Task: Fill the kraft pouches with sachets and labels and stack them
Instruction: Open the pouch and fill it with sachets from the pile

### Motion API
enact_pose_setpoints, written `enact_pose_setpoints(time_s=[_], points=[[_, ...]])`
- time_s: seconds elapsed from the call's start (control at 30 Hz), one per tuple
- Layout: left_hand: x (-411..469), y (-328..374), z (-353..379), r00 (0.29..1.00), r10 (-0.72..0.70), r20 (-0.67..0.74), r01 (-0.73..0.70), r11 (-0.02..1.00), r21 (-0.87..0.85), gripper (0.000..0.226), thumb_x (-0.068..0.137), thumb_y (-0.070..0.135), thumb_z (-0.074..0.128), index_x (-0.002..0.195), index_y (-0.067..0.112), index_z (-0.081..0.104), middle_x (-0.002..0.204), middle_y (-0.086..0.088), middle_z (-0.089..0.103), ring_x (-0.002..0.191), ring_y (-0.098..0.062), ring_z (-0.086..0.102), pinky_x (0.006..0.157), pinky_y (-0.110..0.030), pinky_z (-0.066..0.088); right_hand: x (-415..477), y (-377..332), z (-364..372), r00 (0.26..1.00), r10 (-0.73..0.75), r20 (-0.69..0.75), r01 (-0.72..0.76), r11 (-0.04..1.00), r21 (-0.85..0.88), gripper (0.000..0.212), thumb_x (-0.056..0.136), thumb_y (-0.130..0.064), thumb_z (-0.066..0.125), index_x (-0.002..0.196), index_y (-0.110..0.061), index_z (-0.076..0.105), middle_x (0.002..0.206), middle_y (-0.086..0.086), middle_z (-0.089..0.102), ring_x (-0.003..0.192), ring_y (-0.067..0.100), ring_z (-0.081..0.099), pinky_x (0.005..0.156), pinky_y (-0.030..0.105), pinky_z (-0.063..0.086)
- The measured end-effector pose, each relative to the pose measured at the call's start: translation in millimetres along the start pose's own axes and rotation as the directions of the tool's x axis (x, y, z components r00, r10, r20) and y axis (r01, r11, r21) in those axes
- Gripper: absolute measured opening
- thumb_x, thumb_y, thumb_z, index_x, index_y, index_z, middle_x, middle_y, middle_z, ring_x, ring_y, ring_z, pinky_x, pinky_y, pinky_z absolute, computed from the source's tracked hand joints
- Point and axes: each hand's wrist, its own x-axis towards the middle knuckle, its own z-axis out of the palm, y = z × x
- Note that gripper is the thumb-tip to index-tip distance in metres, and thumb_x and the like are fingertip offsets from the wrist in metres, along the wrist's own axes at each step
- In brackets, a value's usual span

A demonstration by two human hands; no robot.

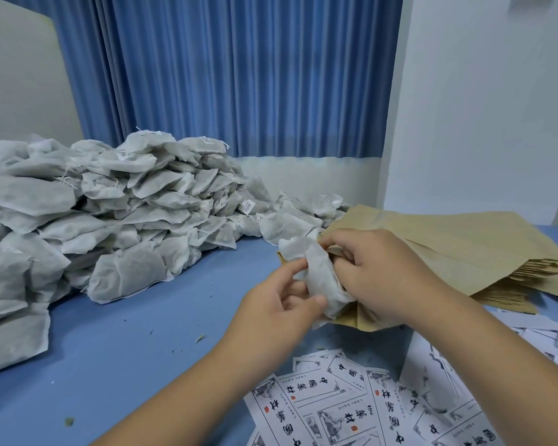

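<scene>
Sachet (319,275) at mouth of kraft pouch (363,320)

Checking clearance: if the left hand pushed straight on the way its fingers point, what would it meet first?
The white sachet, which the left hand pinches; just beyond it sit the right hand and the kraft pouch, though depth there is unclear.

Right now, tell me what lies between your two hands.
In the head view, a white sachet lies between the left hand, which pinches it, and the right hand, which holds a kraft pouch.
</scene>
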Motion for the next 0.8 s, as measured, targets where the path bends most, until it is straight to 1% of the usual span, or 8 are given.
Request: enact_pose_setpoints(time_s=[0.13,0.2,0.27,0.37,0.43,0.63,0.73,0.8], points=[[0.4,-5.1,0.1,0.981,0.195,-0.02,-0.173,0.908,0.383,0.032,0.086,0.025,0.069,0.11,0.045,0.061,0.088,0.008,0.069,0.074,0.0,0.059,0.066,-0.011,0.043,-0.9,-7.7,-0.3,0.998,-0.059,0.013,0.059,0.998,0.001,0.03,0.082,-0.014,0.047,0.101,-0.026,0.066,0.083,-0.006,0.067,0.079,0.018,0.058,0.069,0.034,0.048],[0.5,-3.8,-1.1,0.964,0.266,-0.01,-0.226,0.836,0.501,0.022,0.086,0.032,0.067,0.107,0.04,0.065,0.085,0.012,0.067,0.07,0.002,0.055,0.061,-0.01,0.037,-1.9,-9.9,-0.9,0.995,-0.099,-0.009,0.099,0.994,0.039,0.033,0.083,-0.012,0.047,0.107,-0.028,0.064,0.076,-0.012,0.064,0.075,0.01,0.057,0.067,0.031,0.045],[0.8,-1.9,-1.6,0.949,0.313,0.036,-0.27,0.748,0.606,0.013,0.087,0.038,0.061,0.096,0.03,0.066,0.082,0.012,0.064,0.072,-0.001,0.053,0.064,-0.017,0.041,-1.7,-11.8,-1.7,0.991,-0.127,-0.038,0.129,0.988,0.086,0.04,0.085,-0.01,0.047,0.117,-0.033,0.058,0.061,-0.017,0.048,0.063,0.001,0.047,0.059,0.019,0.035],[0.3,1.6,5.0,0.942,0.318,0.104,-0.304,0.685,0.662,0.016,0.09,0.034,0.05,0.084,0.022,0.059,0.085,0.008,0.061,0.081,-0.013,0.055,0.07,-0.037,0.048,-1.6,-15.7,-2.1,0.984,-0.177,-0.014,0.178,0.977,0.118,0.045,0.087,-0.007,0.047,0.124,-0.032,0.051,0.057,-0.015,0.041,0.062,-0.001,0.045,0.059,0.018,0.035],[1.8,5.1,11.8,0.939,0.329,0.101,-0.303,0.65,0.697,0.013,0.093,0.027,0.049,0.082,0.02,0.053,0.092,0.003,0.058,0.083,-0.019,0.053,0.068,-0.041,0.048,-1.8,-17.6,-2.8,0.979,-0.206,0.012,0.203,0.974,0.1,0.045,0.086,-0.007,0.045,0.125,-0.031,0.049,0.058,-0.014,0.042,0.063,0.0,0.045,0.061,0.02,0.035],[21.9,13.2,38.3,0.97,0.229,0.077,-0.184,0.492,0.851,0.026,0.093,0.027,0.05,0.116,0.015,0.054,0.109,-0.007,0.056,0.1,-0.024,0.056,0.07,-0.031,0.043,-0.9,-11.5,-9.0,0.979,-0.201,0.04,0.195,0.973,0.124,0.043,0.088,-0.007,0.045,0.122,-0.033,0.047,0.061,-0.004,0.046,0.066,0.01,0.046,0.066,0.029,0.04],[45.0,13.2,60.4,0.987,0.091,0.133,-0.157,0.364,0.918,0.038,0.096,0.029,0.049,0.128,0.01,0.049,0.124,-0.013,0.054,0.117,-0.027,0.051,0.091,-0.034,0.039,-0.3,-5.4,-17.8,0.979,-0.204,-0.027,0.205,0.963,0.175,0.042,0.088,-0.003,0.047,0.116,-0.033,0.051,0.061,0.0,0.047,0.069,0.013,0.048,0.07,0.029,0.04],[60.7,22.4,67.8,0.98,0.122,0.16,-0.188,0.269,0.945,0.035,0.095,0.025,0.051,0.126,0.009,0.051,0.125,-0.015,0.056,0.118,-0.028,0.052,0.093,-0.036,0.038,0.4,0.0,-24.3,0.979,-0.191,-0.076,0.204,0.955,0.215,0.039,0.089,-0.003,0.048,0.112,-0.034,0.053,0.064,-0.001,0.05,0.071,0.012,0.049,0.07,0.024,0.04]])
